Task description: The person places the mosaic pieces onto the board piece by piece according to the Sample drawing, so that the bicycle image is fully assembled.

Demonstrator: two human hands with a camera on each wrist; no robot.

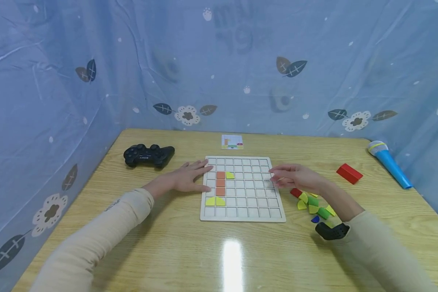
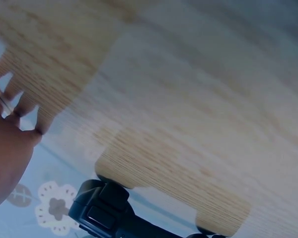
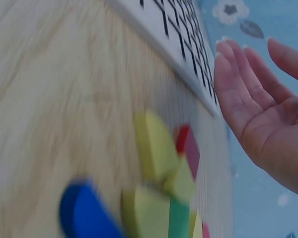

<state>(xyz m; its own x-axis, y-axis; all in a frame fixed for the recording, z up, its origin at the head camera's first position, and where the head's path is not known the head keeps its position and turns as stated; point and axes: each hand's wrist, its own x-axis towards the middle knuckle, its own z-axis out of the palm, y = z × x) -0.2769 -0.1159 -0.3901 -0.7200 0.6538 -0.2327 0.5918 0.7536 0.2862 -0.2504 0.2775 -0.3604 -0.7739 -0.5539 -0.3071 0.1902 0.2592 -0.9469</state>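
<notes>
A white grid board (image 1: pixel 248 202) lies on the table. Spread fingers of my left hand (image 1: pixel 190 178) rest along its left edge. By the right edge, my right hand (image 1: pixel 297 178) hovers with loosely bent fingers; the right wrist view shows the palm and fingers (image 3: pixel 238 94) with nothing held. On the board stand a column of orange blocks (image 1: pixel 220 183), a yellow quarter-round piece (image 1: pixel 230 175) and a yellow half-round shape (image 1: pixel 215 201). Below my right hand are loose blocks, among them a green block (image 1: pixel 323 213), a blue piece (image 3: pixel 87 210) and a red block (image 3: pixel 188 148).
A small printed card (image 1: pixel 232 142) lies behind the board. To the left sits a black game controller (image 1: pixel 149 155), also partly in the left wrist view. At the right are a red block (image 1: pixel 349 173) and a blue toy microphone (image 1: pixel 390 164). A patterned blue curtain (image 1: pixel 219 65) surrounds the table.
</notes>
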